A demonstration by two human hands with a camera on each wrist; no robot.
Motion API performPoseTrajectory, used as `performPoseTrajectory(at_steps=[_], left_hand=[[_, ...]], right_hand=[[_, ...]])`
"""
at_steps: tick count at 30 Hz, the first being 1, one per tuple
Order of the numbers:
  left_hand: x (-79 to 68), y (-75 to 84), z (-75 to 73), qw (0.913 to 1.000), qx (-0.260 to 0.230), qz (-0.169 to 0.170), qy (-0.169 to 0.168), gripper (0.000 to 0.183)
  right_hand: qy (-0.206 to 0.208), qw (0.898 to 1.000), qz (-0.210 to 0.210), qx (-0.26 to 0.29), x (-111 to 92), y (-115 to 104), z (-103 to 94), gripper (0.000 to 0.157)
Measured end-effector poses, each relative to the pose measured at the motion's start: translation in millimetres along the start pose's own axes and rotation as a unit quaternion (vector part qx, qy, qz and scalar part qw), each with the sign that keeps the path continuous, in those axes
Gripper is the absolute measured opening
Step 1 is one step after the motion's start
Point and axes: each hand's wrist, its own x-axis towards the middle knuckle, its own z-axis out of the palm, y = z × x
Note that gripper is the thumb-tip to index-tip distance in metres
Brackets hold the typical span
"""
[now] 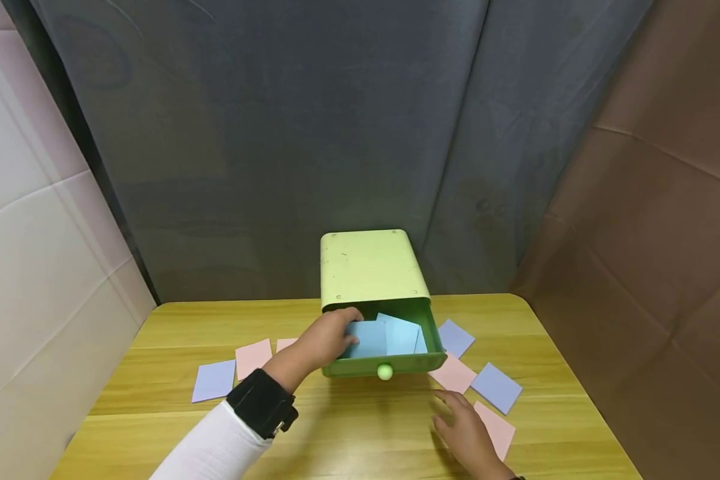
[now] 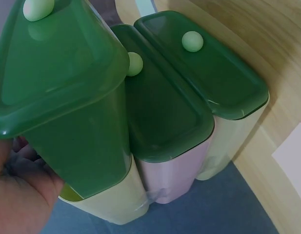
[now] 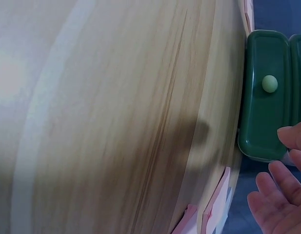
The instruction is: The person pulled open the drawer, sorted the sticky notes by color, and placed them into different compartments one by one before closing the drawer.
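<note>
The top drawer (image 1: 405,365) of a pale green cabinet (image 1: 372,267) is pulled out, and light blue sticky note pads (image 1: 401,335) lie inside it. My left hand (image 1: 323,343) reaches over the drawer's left wall, its thumb and fingers pinching a blue sticky note pad (image 1: 369,339) at the left edge. In the left wrist view, that hand (image 2: 23,195) is partly hidden by the green drawer (image 2: 87,141). My right hand (image 1: 465,427) hovers at the front right with fingers loosely bent, holding nothing, close to a pink pad (image 1: 497,432).
Lilac pads (image 1: 497,388) and pink pads (image 1: 454,373) lie right of the cabinet. More pink (image 1: 253,359) and lilac (image 1: 213,381) pads lie to its left. Below the open drawer are two closed drawers (image 2: 170,107) with round knobs. A dark curtain (image 1: 276,147) hangs behind the wooden table (image 1: 336,433).
</note>
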Motion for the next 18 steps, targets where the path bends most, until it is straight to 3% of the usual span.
performPoseTrajectory(at_steps=[18], left_hand=[[-0.1, 0.7, -0.3, 0.9990, 0.044, 0.007, 0.002, 0.035]], right_hand=[[0.004, 1.000, -0.007, -0.010, 1.1, -4.7, 1.0, 0.042]])
